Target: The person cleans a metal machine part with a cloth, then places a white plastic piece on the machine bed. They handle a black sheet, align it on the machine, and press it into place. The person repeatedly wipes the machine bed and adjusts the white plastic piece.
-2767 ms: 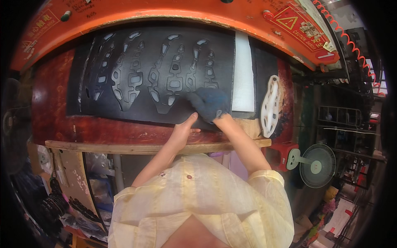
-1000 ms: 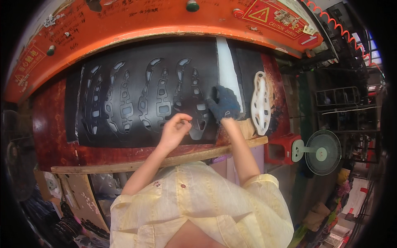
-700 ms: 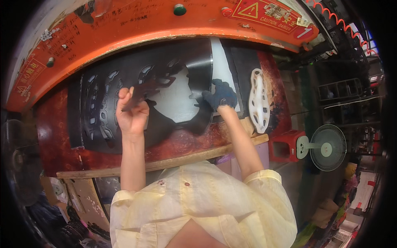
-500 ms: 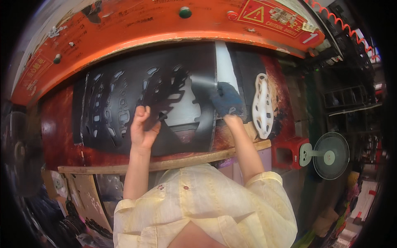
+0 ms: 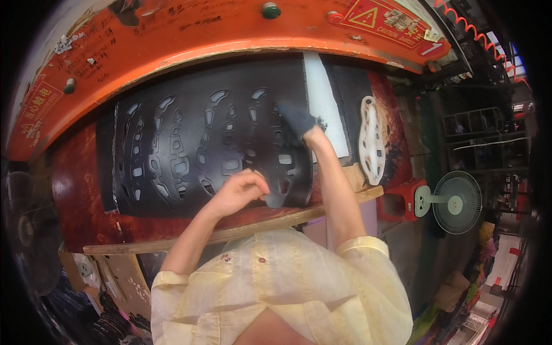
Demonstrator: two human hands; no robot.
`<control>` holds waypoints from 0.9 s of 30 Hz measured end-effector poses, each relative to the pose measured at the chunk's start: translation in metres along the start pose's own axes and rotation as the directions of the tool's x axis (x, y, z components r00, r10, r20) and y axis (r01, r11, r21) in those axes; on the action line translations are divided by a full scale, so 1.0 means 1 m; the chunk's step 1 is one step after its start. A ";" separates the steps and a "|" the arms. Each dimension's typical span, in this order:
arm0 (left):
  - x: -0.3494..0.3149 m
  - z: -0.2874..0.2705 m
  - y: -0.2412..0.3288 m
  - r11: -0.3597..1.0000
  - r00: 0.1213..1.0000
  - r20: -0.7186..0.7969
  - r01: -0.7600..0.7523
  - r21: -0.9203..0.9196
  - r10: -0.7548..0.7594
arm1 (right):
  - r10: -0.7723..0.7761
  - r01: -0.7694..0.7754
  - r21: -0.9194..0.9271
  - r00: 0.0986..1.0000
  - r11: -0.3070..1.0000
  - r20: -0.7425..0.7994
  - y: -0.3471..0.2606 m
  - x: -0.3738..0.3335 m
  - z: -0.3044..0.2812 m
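A black sheet (image 5: pixel 192 126) lies on the worktable, with several long curved shapes cut through with small openings. At the sheet's near right part is my left hand (image 5: pixel 244 190), bare, fingers curled and closed around what looks like a small dark grey scrap (image 5: pixel 275 200). My right hand (image 5: pixel 300 122), in a dark blue glove, reaches over the sheet's right part near a white strip (image 5: pixel 328 109). Motion smears its fingers, so I cannot tell whether it holds anything.
Orange machine beam (image 5: pixel 230 43) with a green button (image 5: pixel 271 10) spans the far side. A white elongated form with holes (image 5: pixel 371 144) lies at the right. A wooden rail (image 5: pixel 172 241) edges the table; a red stool (image 5: pixel 402 198) and a fan (image 5: pixel 456 202) stand to the right.
The lifted cut piece and the pale area under it no longer show; the sheet's right part lies flat. My left hand moved right and nearer me. My right hand moved slightly left and away.
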State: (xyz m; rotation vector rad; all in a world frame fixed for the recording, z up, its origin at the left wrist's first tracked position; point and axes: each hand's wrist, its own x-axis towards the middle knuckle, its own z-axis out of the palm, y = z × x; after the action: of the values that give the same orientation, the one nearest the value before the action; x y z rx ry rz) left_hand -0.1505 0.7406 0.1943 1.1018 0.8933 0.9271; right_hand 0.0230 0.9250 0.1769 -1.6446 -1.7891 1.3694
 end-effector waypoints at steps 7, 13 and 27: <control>0.039 -0.079 0.049 0.670 0.987 -0.088 -0.025 0.742 0.135 | -0.212 0.058 -0.495 0.942 0.867 -0.261 -0.002 0.025 0.039; 0.135 -0.109 -0.013 -0.088 0.945 -0.016 0.047 0.995 0.327 | -0.470 0.294 -0.584 0.866 0.756 -0.173 -0.025 -0.037 0.036; 0.145 -0.116 -0.025 0.015 0.920 -0.041 0.039 0.999 0.390 | -0.886 0.571 0.767 0.464 0.294 -0.006 -0.057 -0.244 -0.041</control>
State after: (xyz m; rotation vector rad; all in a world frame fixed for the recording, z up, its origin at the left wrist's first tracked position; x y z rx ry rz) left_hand -0.2028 0.9072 0.1273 2.4406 1.8688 0.5347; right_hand 0.0874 0.7297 0.3253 0.0394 -1.5530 1.6101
